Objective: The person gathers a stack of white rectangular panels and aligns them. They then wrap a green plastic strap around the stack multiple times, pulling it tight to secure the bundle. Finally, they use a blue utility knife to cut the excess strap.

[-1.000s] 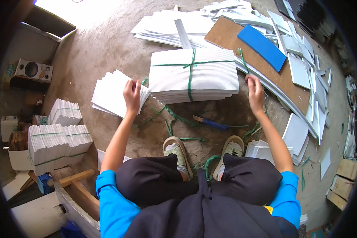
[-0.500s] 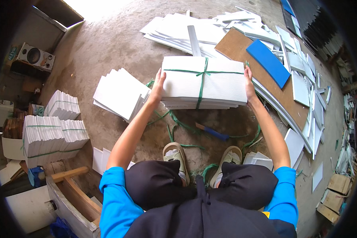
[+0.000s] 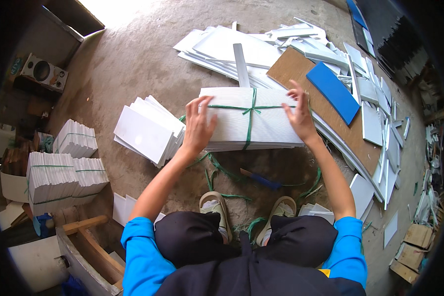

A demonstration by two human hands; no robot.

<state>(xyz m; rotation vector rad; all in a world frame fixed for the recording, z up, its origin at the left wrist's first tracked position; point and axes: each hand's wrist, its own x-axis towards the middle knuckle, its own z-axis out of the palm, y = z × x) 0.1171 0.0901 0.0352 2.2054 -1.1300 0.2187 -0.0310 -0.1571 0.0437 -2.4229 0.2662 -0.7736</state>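
A bundle of white ribbed sheets (image 3: 227, 123), tied crosswise with green twine (image 3: 252, 107), stands in front of my feet. Over its left end my left hand (image 3: 198, 123) hovers or rests lightly, fingers bent but apart; contact is hard to make out. My right hand (image 3: 301, 112) is at the right end, fingers spread and raised, gripping nothing. Close to the left of the bundle lies a loose stack of white sheets (image 3: 145, 129). Between bundle and shoes are loose green twine strands (image 3: 221, 167) and a knife-like tool with a blue handle (image 3: 265, 181).
Tied white bundles (image 3: 54, 175) stand at the left by a wooden frame (image 3: 91, 256). Beyond the work bundle spread white board offcuts (image 3: 232, 44), a brown board (image 3: 293, 69) and a blue panel (image 3: 333, 92). Cardboard pieces (image 3: 412, 251) lie at the far right.
Both hands have left the bundle's two ends, where they pressed it, and now are above its top edges with fingers apart. The bundle appears slightly lower in view.
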